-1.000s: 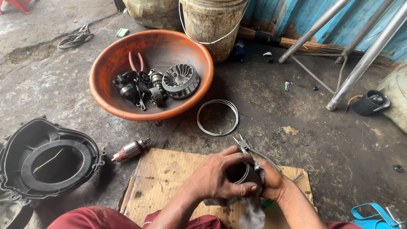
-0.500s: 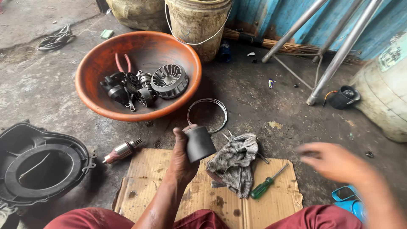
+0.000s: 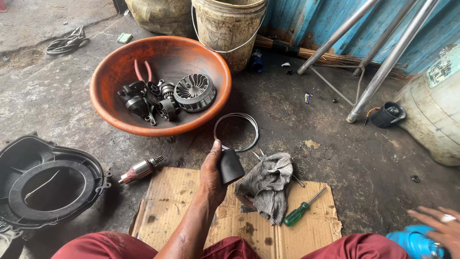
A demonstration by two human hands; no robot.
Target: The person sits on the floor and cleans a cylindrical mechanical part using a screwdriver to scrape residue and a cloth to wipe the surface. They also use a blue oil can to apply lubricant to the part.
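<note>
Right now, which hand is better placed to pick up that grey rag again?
The left hand, I'd judge: it hovers beside the grey rag, though it grips a black cylinder. The right hand is far off on a blue thing.

matt black metal-looking cylinder (image 3: 230, 166), frayed grey cloth rag (image 3: 266, 184) (pretty grimy), stained brown cardboard (image 3: 191, 206), rough concrete floor (image 3: 311, 158)

1. Floor (image 3: 297, 120): rough grey concrete, stained and damp-looking, with a cracked patch at the far left.
2. Wall (image 3: 335, 14): blue corrugated sheet along the far right, rusty at the base.
3. Metal tube legs (image 3: 383, 67) slant down from the wall to the floor.
4. A broom (image 3: 326, 57) lies along the wall foot.
5. Light: flat, even daylight with soft shadows.
</note>
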